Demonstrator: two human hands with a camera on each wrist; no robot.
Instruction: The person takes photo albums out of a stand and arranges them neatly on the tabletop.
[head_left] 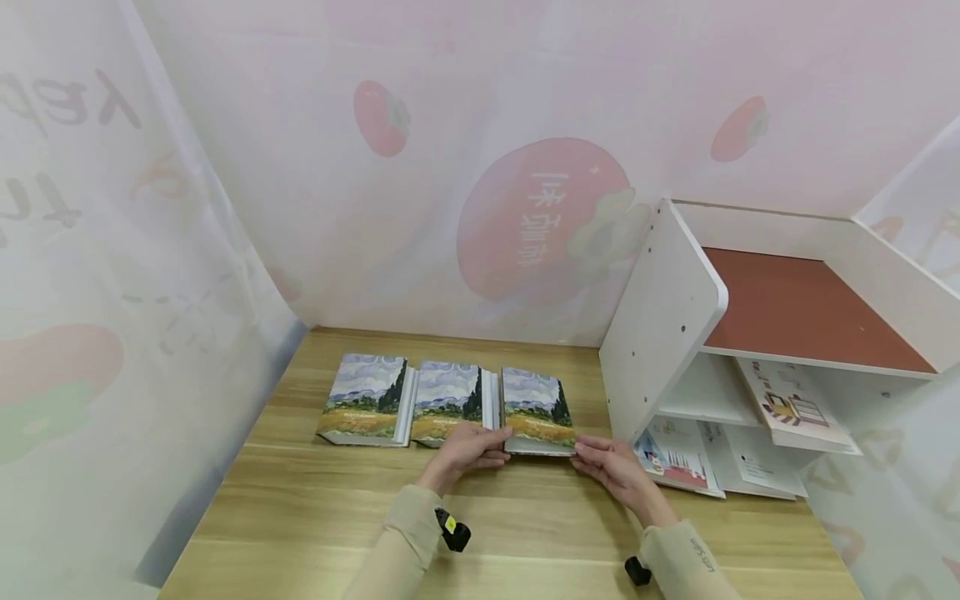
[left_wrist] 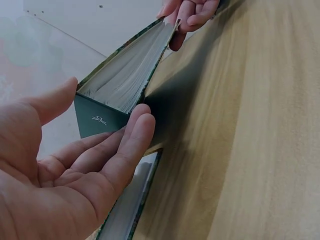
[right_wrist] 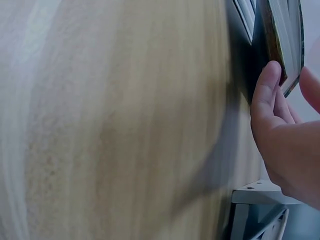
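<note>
Two hands are seen at the near edge of the rightmost book point(head_left: 536, 411), one at each lower corner. The left hand point(head_left: 467, 451) is placed at the near left corner, its fingers point(left_wrist: 131, 136) only gently bent and laid under the cover, the thumb held apart above; the book's near edge is tipped up off the bench point(head_left: 525, 525) here. The right hand point(head_left: 611, 469) is set at the near right corner, where the fingertips point(right_wrist: 266, 85) are pressed against the cover's edge with the thumb just opposite; whether a true pinch is made cannot be told from the wrist view. By judgement, the step in hand is the lifting of this book, caught at its very start. The next move calls for a firmer hold on both corners and a level raise, so the pages are not let to fan open.

Just beyond the left hand, the middle book point(head_left: 450, 402) is lain flat, touching the lifted one, and the left book point(head_left: 366, 398) is lain beside that, all three bearing the same painted landscape cover. To the right, a white shelf unit point(head_left: 660, 325) is stood on the bench, with booklets point(head_left: 787, 404) leaned in its lower compartments. Furthest off, a curtain with red fruit prints point(head_left: 540, 217) is hung.
</note>
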